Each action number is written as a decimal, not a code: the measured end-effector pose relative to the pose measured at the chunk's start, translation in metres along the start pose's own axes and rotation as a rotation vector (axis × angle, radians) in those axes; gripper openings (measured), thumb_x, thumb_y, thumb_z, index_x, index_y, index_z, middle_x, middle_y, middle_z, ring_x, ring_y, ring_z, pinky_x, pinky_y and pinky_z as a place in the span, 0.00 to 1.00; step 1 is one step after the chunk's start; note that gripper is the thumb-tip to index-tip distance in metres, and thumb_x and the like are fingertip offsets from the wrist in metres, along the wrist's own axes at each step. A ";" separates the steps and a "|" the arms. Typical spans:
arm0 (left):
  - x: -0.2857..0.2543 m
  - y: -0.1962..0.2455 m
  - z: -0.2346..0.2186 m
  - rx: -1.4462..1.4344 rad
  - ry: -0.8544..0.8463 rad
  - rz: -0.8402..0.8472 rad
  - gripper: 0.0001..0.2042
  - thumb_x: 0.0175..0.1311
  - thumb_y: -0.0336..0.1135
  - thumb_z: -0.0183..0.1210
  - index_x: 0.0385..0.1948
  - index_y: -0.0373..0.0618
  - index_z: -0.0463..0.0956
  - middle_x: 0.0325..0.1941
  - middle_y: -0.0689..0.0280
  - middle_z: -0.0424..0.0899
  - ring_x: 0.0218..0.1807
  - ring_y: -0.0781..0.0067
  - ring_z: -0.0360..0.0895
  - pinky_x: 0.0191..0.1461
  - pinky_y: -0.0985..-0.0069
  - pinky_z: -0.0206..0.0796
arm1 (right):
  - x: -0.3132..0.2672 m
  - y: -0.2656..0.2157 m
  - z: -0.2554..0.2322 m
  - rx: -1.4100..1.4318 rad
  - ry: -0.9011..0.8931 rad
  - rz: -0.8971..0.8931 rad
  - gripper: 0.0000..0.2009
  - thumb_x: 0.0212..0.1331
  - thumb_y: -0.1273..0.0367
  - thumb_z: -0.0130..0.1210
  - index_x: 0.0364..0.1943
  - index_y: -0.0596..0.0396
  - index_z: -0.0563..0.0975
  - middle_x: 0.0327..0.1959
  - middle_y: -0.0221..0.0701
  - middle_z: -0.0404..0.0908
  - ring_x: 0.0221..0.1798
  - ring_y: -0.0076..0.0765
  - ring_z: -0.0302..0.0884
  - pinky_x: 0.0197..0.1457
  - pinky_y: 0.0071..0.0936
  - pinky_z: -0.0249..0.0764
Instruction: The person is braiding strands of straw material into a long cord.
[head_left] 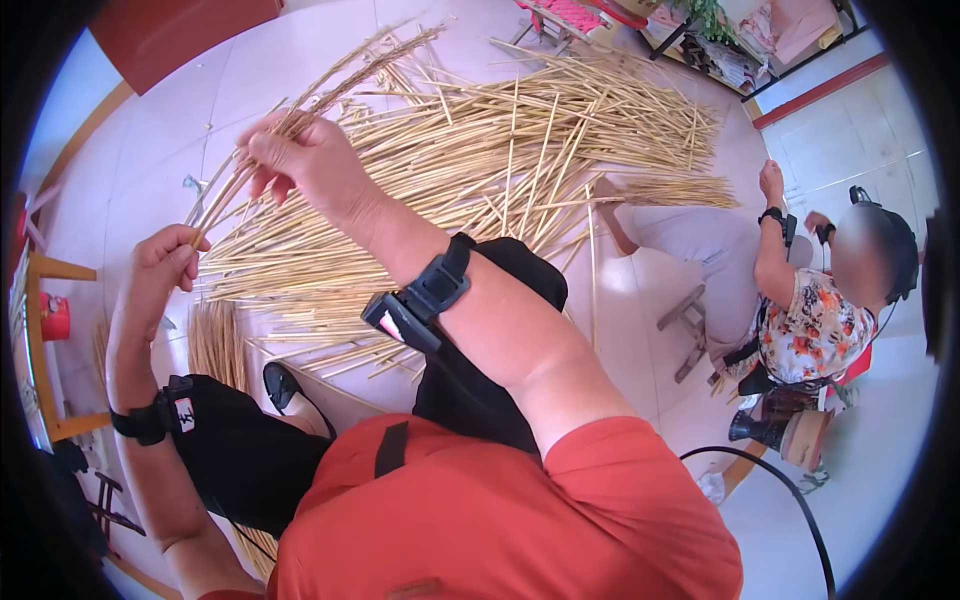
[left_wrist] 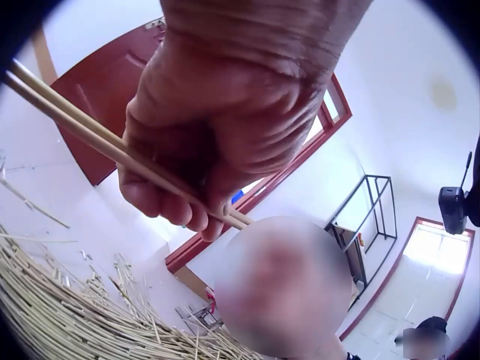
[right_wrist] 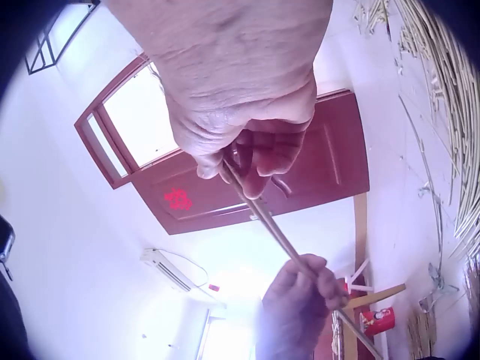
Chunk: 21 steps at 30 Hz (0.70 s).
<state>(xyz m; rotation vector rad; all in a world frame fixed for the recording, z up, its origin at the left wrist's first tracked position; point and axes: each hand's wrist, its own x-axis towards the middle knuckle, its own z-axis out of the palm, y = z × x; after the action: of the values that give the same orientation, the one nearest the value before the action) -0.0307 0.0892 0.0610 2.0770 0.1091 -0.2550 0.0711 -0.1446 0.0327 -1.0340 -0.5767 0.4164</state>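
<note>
A few long straw stalks slant up in front of the person, their brown feathery heads at the far end. Near the heads, the right hand grips them between thumb and fingers. Lower down, the left hand holds the same stalks, its fingers curled around them. In the left wrist view two pale stalks run across the curled fingers of the left hand. The right wrist view has the stalks stretching from the right hand to the left.
A large pile of straw stalks spreads over the tiled floor. An upright bundle stands by the person's left knee. At right, another person sits near the pile. A wooden stand with a red container is at left.
</note>
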 end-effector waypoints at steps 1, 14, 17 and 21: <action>-0.001 -0.006 0.004 -0.075 -0.007 -0.052 0.08 0.63 0.28 0.46 0.36 0.39 0.76 0.21 0.72 0.71 0.24 0.86 0.66 0.29 0.88 0.60 | 0.000 0.003 -0.001 0.069 0.024 0.020 0.11 0.61 0.67 0.53 0.38 0.64 0.75 0.28 0.34 0.80 0.26 0.25 0.79 0.25 0.17 0.74; -0.001 0.001 0.045 -0.193 0.008 0.012 0.07 0.63 0.32 0.49 0.31 0.40 0.73 0.22 0.72 0.72 0.25 0.84 0.69 0.29 0.85 0.63 | -0.017 0.024 0.016 -0.227 -0.005 0.196 0.12 0.60 0.64 0.53 0.38 0.61 0.76 0.25 0.29 0.77 0.25 0.22 0.74 0.28 0.18 0.70; -0.013 0.005 0.045 -0.229 -0.076 -0.083 0.07 0.63 0.33 0.51 0.30 0.40 0.74 0.20 0.72 0.72 0.22 0.85 0.68 0.26 0.87 0.61 | -0.023 0.012 0.009 -0.110 0.023 0.182 0.12 0.59 0.65 0.54 0.38 0.62 0.76 0.27 0.32 0.77 0.25 0.23 0.75 0.28 0.18 0.72; -0.022 -0.001 0.045 -0.333 -0.128 -0.117 0.08 0.65 0.33 0.49 0.33 0.40 0.75 0.20 0.70 0.75 0.20 0.85 0.69 0.25 0.87 0.61 | -0.033 0.003 0.009 -0.198 -0.022 0.181 0.13 0.59 0.65 0.56 0.41 0.62 0.75 0.27 0.31 0.77 0.26 0.23 0.75 0.28 0.19 0.72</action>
<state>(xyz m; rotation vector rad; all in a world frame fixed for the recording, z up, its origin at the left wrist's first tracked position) -0.0588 0.0514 0.0433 1.7212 0.1834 -0.4117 0.0394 -0.1565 0.0249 -1.2783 -0.5535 0.5382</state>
